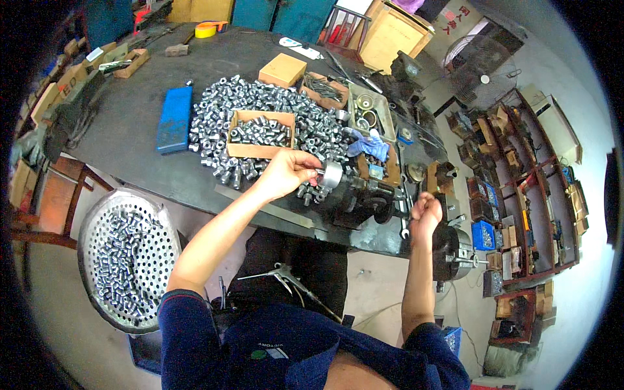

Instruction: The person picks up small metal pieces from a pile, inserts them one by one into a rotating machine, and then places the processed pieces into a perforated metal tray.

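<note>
My left hand (289, 172) is closed in a pinch at the left face of a shiny metal cylinder (332, 174) on a dark bench machine (364, 203). A small metal part shows between the fingertips, mostly covered by them. Right of the machine my right hand (426, 214) is curled into a fist; whatever it grips is hidden by the fingers. Behind the left hand stands an open cardboard box (250, 151) of small steel fittings, ringed by a heap of loose fittings (224, 97) on the dark table (130, 123).
A perforated metal basin (170, 224) of fittings stands left, below the table edge. A blue box (175, 120), a blue glove (368, 144) and wrenches (404, 229) lie on the table. An air gun (283, 274) hangs near my lap. A chuck (455, 250) and shelves (530, 195) stand right.
</note>
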Demonstrator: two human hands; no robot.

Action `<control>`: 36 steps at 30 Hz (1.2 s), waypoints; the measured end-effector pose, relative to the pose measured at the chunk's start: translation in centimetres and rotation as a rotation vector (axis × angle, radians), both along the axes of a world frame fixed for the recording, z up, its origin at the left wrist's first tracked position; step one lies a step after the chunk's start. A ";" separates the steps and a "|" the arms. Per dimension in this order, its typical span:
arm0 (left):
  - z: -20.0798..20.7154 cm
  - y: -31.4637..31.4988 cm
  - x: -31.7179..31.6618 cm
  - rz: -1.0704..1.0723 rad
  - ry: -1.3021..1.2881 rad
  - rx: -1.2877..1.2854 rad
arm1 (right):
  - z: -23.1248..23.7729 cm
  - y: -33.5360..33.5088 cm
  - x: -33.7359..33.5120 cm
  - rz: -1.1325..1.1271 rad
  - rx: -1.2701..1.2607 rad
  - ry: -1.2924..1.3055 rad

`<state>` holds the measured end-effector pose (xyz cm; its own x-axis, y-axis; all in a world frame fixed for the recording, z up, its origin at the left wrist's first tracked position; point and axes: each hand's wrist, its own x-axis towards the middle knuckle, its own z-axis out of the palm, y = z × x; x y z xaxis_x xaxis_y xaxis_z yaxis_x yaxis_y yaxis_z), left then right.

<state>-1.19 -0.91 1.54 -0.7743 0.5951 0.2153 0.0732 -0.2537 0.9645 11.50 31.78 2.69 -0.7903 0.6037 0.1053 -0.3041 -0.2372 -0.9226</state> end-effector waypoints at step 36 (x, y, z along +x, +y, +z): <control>1.2 0.6 1.7 0.225 0.151 -0.395 | -2.8 -1.5 2.4 -0.127 0.028 0.155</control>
<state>0.49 -0.32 2.76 -0.8708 0.4750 0.1265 0.2312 0.1688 0.9582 13.89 30.31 -0.08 -0.6806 0.6930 0.2379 -0.4694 -0.1630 -0.8678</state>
